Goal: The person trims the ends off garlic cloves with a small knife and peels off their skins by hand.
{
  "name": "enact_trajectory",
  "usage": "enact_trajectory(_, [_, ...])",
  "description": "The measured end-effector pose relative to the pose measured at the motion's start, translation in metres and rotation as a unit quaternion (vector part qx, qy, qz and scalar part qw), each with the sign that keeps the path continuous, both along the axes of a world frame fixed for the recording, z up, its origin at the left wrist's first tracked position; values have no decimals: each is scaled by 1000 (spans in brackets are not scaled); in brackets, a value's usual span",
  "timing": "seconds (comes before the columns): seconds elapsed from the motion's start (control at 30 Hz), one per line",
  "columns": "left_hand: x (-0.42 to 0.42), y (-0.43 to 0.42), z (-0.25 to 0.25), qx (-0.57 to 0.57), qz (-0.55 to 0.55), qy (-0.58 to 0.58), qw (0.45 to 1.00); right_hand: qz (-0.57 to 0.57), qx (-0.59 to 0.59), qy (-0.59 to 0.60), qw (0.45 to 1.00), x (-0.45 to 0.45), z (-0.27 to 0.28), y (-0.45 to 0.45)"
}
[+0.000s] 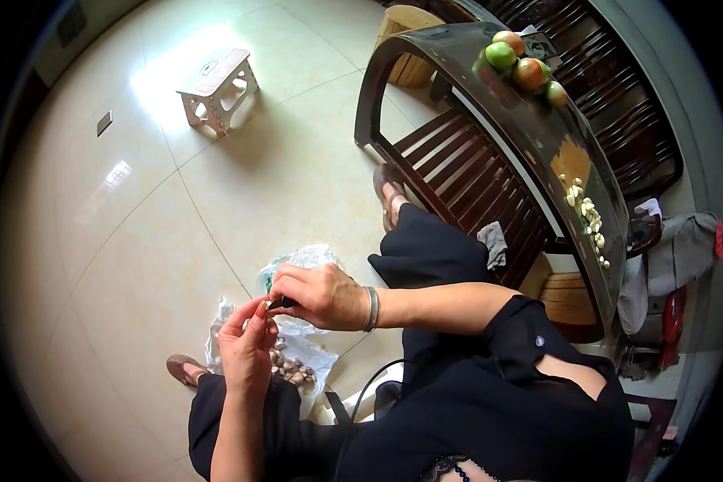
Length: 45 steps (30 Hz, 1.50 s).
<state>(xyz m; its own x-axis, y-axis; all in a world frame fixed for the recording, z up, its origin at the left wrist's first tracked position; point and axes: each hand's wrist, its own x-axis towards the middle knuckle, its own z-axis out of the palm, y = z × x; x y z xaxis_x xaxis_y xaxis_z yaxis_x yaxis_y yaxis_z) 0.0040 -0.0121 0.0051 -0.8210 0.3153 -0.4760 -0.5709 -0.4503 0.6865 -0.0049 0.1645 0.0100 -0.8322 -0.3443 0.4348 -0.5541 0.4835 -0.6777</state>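
In front of my lap, my left hand [246, 345] pinches a small pale garlic clove [268, 306] between thumb and fingers. My right hand [323, 294], with a silvery bangle at the wrist, closes round a small dark knife [281, 303]; most of it is hidden by my fingers. Its dark end meets the clove at my left fingertips. Below both hands lies a crinkled clear plastic bag [320, 355] with several unpeeled garlic cloves [292, 369] on it. Several peeled white cloves [588, 215] lie on the dark table at the right.
A curved dark table [458, 48] with a slatted lower shelf [466, 165] stands to my right. Several tomatoes [529, 74] sit at its far end. A grey cloth [492, 243] hangs on the shelf edge. A white folding stool [217, 92] stands on the tiled floor.
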Motion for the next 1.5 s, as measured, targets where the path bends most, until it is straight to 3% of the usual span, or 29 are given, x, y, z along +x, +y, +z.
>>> enact_trajectory(0.37, [0, 2, -2, -6, 18, -10, 1000, 11, 68, 60, 996, 2, -4, -1])
enact_trajectory(0.7, [-8, -1, -1, -15, 49, -2, 999, 33, 59, 54, 996, 4, -3, -1])
enact_trajectory(1.0, [-8, -3, -3, 39, 37, 31, 998, 20, 23, -88, 996, 0, 10, 2])
enact_trajectory(1.5, [-5, 1, 0, 26, 38, -4, 999, 21, -214, -323, 922, -2, 1, -1])
